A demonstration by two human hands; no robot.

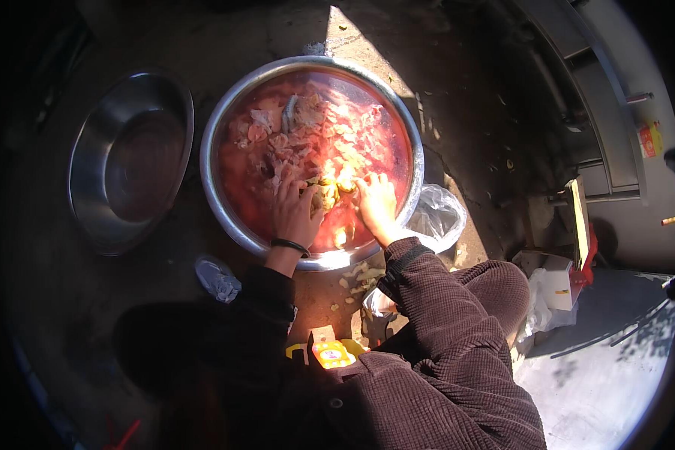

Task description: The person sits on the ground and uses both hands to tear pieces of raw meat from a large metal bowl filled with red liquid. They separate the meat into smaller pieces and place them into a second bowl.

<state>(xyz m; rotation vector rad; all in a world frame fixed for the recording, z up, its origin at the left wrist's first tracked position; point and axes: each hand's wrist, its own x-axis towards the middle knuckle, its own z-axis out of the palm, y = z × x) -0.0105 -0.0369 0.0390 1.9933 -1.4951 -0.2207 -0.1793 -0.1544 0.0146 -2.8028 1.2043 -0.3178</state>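
A large round metal basin [212,196] holds reddish water and many pale, pinkish pieces that look like raw meat [277,146]. Near its front side, my left hand [296,214], with a dark band at the wrist, curls its fingers on a yellowish, meat-like piece [325,195]. From the right, my right hand [377,202] bends its fingers against the same yellowish cluster. Whether this is one piece or two touching is unclear. Strong sunlight washes out the middle, and some fingertips are hidden among the pieces. A grey strip [289,114] lies farther back in the basin.
Left of the basin stands a second metal basin [80,176]. A clear plastic bag [436,217] sits at the right rim. A crumpled bag [217,279] and pale scraps [364,276] lie on the ground in front. At the right are a white box [556,281] and a metal cabinet [604,112].
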